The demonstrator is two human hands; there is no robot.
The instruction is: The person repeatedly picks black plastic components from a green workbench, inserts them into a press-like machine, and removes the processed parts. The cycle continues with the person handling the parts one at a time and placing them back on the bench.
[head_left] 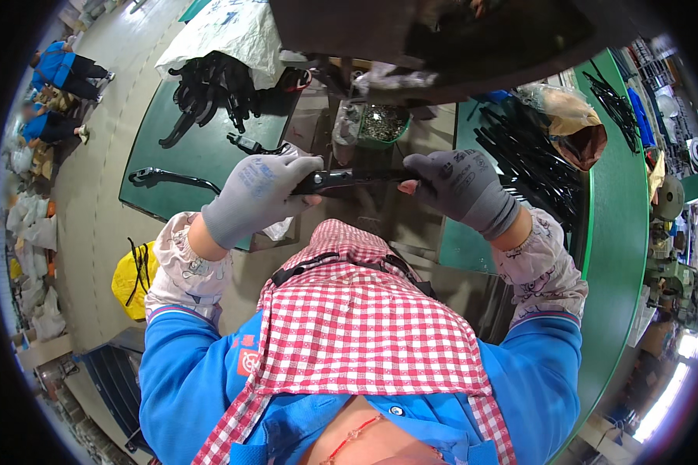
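Note:
My left hand (260, 190), in a grey work glove with bare fingertips, is closed on the left end of a long black bar-shaped part (345, 180). The part has a glossy, rounded end with small holes and lies level in front of my apron. At its other end, my right hand (461, 186), gloved the same way, grips it with thumb and fingers. Just beyond the part stands a green container (384, 125) of small metal pieces. A loose black lever-like part (174, 178) lies on the left table beside my left hand.
Curved black parts (213, 93) are heaped on the left green table (151, 139) near a white sack (229, 39). A dark machine (442, 46) overhangs the far side. Black strips (520, 147) and an open bag (578, 128) cover much of the right bench (620, 256).

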